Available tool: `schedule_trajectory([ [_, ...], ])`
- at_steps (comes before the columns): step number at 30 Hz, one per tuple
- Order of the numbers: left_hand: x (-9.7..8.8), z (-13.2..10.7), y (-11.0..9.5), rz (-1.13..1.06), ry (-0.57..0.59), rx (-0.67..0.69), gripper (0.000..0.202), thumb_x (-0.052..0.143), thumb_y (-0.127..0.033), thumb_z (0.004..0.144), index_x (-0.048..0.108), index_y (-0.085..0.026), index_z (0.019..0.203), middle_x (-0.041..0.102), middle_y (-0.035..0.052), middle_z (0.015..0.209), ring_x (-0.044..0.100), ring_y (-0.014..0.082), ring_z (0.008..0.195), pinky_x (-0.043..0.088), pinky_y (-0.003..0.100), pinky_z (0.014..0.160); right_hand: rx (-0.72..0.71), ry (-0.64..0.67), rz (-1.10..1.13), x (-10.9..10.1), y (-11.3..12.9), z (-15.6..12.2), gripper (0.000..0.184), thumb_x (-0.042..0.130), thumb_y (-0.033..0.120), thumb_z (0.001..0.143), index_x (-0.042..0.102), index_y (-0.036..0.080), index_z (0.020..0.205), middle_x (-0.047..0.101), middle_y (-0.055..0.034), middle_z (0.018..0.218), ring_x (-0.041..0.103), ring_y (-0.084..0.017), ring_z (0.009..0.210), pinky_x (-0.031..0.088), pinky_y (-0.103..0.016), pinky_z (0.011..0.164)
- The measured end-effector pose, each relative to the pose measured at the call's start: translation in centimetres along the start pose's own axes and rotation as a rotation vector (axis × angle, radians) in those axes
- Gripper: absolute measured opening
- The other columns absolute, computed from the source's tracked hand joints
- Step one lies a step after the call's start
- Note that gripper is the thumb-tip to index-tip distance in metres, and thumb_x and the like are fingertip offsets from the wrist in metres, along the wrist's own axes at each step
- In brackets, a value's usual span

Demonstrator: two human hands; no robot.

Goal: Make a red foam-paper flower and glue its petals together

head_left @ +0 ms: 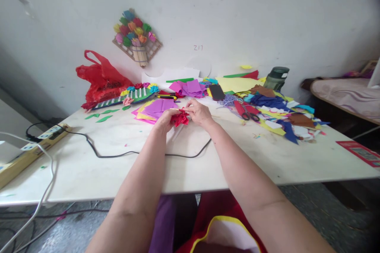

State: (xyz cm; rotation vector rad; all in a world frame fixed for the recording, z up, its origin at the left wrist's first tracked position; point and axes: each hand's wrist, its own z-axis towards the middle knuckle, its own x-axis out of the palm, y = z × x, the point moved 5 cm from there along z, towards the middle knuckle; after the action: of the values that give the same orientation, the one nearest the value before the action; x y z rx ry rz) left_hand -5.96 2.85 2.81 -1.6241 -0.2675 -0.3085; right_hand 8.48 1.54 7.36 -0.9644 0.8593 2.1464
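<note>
Between my two hands is a crumpled red paper flower (pixel 180 118), its edges ruffled. My left hand (pixel 166 120) pinches it from the left side. The fingers of my right hand (pixel 198 114) are closed on its upper right edge. Under the flower a pale, translucent stick-like piece (pixel 177 132) shows in part; what it belongs to I cannot make out. Just behind my left hand lies a stack of purple, yellow and pink paper sheets (pixel 157 108).
A black cord (pixel 118 155) crosses the table in front of the flower. Scissors (pixel 251 115) and coloured scraps (pixel 285 110) lie right, near a dark bottle (pixel 276 78). A phone (pixel 216 92) lies behind. At left are a red bag (pixel 102 77) and a power strip (pixel 35 148).
</note>
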Motion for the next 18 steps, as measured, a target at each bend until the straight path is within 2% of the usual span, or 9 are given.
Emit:
schedule_trajectory([
  [6, -0.1, 0.0, 0.0, 0.052, -0.011, -0.002, 0.005, 0.063, -0.01, 0.058, 0.064, -0.013, 0.061, 0.062, 0.0028, 0.056, 0.055, 0.0116, 0.049, 0.042, 0.023, 0.05, 0.016, 0.004, 0.018, -0.1, 0.1, -0.1, 0.025, 0.054, 0.022, 0.09, 0.075, 0.032, 0.099, 0.066, 0.0001, 0.116, 0.063, -0.018, 0.091, 0.046, -0.029, 0.075],
  [13, 0.2, -0.7, -0.8, 0.099, 0.048, 0.032, 0.008, 0.068, -0.011, 0.053, 0.061, -0.014, 0.054, 0.057, 0.001, 0.05, 0.051, 0.0106, 0.046, 0.037, 0.022, 0.048, 0.015, -0.013, 0.042, -0.1, 0.2, -0.1, 0.025, 0.055, 0.022, 0.089, 0.076, 0.032, 0.099, 0.067, 0.0015, 0.114, 0.064, -0.016, 0.09, 0.047, -0.028, 0.076],
  [18, 0.2, -0.7, -1.0, 0.124, 0.065, 0.073, 0.007, 0.067, -0.009, 0.052, 0.061, -0.014, 0.053, 0.058, 0.0008, 0.051, 0.05, 0.0104, 0.046, 0.038, 0.024, 0.051, -0.005, -0.041, 0.063, 0.0, 0.0, -0.1, 0.025, 0.055, 0.022, 0.089, 0.076, 0.031, 0.099, 0.067, 0.0008, 0.112, 0.063, -0.016, 0.09, 0.048, -0.028, 0.077],
])
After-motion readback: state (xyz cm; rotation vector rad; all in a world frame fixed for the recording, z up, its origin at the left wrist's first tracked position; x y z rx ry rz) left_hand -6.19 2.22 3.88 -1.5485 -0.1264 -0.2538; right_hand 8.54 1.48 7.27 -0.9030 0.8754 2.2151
